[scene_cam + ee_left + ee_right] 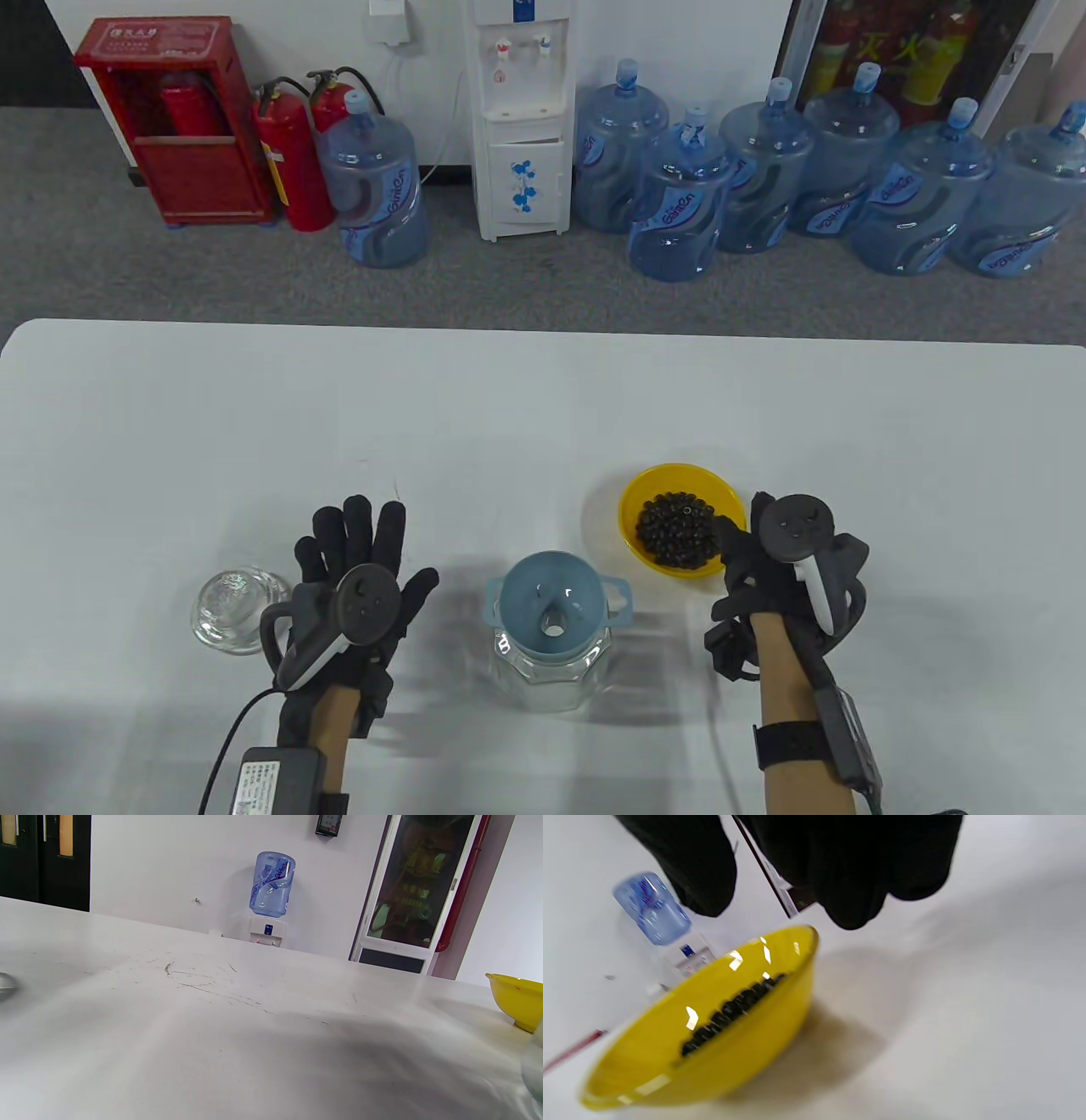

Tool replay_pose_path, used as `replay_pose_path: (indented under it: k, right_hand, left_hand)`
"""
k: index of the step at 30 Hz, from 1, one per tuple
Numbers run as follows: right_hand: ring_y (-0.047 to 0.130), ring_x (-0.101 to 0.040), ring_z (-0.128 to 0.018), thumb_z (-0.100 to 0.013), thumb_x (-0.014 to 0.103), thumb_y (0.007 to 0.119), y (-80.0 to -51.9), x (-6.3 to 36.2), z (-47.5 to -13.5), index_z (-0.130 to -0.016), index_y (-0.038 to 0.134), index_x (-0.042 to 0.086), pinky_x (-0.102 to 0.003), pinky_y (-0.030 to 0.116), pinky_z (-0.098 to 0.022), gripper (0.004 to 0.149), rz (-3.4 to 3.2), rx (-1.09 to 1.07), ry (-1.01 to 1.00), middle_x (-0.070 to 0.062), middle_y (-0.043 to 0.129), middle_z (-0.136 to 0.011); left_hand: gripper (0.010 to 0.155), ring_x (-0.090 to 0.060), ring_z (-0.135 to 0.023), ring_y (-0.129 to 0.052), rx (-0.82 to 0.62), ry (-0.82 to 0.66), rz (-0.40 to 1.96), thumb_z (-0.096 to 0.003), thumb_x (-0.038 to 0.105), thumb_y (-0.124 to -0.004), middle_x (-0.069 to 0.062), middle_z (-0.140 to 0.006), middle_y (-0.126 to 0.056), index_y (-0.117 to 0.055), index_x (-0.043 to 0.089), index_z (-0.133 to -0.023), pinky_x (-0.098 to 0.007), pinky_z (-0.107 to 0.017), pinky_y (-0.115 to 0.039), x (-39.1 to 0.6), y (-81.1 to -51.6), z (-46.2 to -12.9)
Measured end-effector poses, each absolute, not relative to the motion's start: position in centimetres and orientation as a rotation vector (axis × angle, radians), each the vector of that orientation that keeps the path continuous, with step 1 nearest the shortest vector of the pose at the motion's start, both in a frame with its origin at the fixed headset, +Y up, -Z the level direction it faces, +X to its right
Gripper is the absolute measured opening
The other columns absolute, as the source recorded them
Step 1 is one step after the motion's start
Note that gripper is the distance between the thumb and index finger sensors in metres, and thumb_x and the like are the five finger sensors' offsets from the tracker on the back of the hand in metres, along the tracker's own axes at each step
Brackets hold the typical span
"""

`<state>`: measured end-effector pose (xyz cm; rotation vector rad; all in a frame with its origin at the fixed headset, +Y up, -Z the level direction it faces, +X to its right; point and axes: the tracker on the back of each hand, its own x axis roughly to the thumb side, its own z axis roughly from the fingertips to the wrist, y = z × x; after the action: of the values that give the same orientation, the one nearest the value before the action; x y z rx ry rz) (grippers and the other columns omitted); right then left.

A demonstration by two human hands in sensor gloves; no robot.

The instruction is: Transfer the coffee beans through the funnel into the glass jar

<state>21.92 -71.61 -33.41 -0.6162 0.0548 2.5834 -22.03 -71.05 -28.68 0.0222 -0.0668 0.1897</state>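
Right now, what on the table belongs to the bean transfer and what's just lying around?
Job:
yellow bowl of coffee beans
blue funnel seated in glass jar
right hand at the bowl's rim

Lying about:
glass lid, beside left hand

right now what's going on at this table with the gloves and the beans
A person in sensor gloves is set up to pour coffee beans through a funnel. The blue funnel sits in the mouth of the glass jar. The right hand is at the edge of the yellow bowl of beans, not plainly gripping it. The left hand lies spread and open beside a glass lid.
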Motion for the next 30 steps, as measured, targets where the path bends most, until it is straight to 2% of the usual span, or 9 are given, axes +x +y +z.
replay_pose_path:
  k: [6,12,19,24,30]
  right_hand:
    - [0.091,-0.028,-0.075,-0.065,0.045,0.078,-73.6,21.1,-34.3,-0.114,0.059,-0.002,-0.044,0.08,-0.055,0.07,2.539,-0.741,0.141,-0.03,0.075,-0.101]
    - [0.1,-0.013,-0.051,-0.065,0.029,0.078,-74.2,21.7,-34.5,-0.106,0.07,-0.001,-0.031,0.087,-0.039,0.052,2.406,-0.85,0.119,-0.021,0.09,-0.083]
    - [0.106,-0.016,-0.045,-0.061,0.023,0.084,-74.3,22.7,-33.8,-0.099,0.074,-0.007,-0.029,0.094,-0.033,0.05,2.188,-0.852,0.099,-0.026,0.09,-0.076]
    - [0.107,-0.014,-0.041,-0.059,0.024,0.086,-72.7,23.1,-33.1,-0.097,0.076,-0.008,-0.026,0.096,-0.029,0.05,2.138,-0.807,0.019,-0.025,0.091,-0.072]
    - [0.108,-0.013,-0.041,-0.06,0.026,0.087,-67.3,22.1,-32.4,-0.097,0.076,-0.006,-0.025,0.097,-0.029,0.05,2.175,-0.622,-0.099,-0.024,0.092,-0.072]
  left_hand:
    - [0.078,-0.046,-0.11,-0.01,0.015,-0.065,0.191,-0.0543,0.064,-0.055,-0.013,-0.122,-0.013,-0.023,0.032,-0.117,-0.059,-0.074,-0.017,-22.1,-71.1,-28.7]
    - [0.078,-0.046,-0.11,-0.009,-0.014,-0.065,0.181,-0.0544,0.065,-0.054,-0.013,-0.122,-0.012,-0.021,0.032,-0.117,-0.059,-0.074,-0.016,-22.0,-71.2,-28.7]
    - [0.079,-0.046,-0.11,-0.009,-0.019,-0.064,0.182,-0.0545,0.065,-0.054,-0.013,-0.122,-0.011,-0.02,0.031,-0.117,-0.059,-0.074,-0.016,-22.0,-71.1,-28.7]
    - [0.079,-0.047,-0.11,-0.009,-0.024,-0.063,0.181,-0.0545,0.065,-0.054,-0.013,-0.122,-0.011,-0.02,0.031,-0.117,-0.06,-0.074,-0.016,-22.0,-71.1,-28.7]
    - [0.079,-0.046,-0.11,-0.009,-0.025,-0.062,0.182,-0.0545,0.065,-0.054,-0.013,-0.122,-0.011,-0.02,0.031,-0.117,-0.06,-0.074,-0.016,-22.0,-71.2,-28.8]
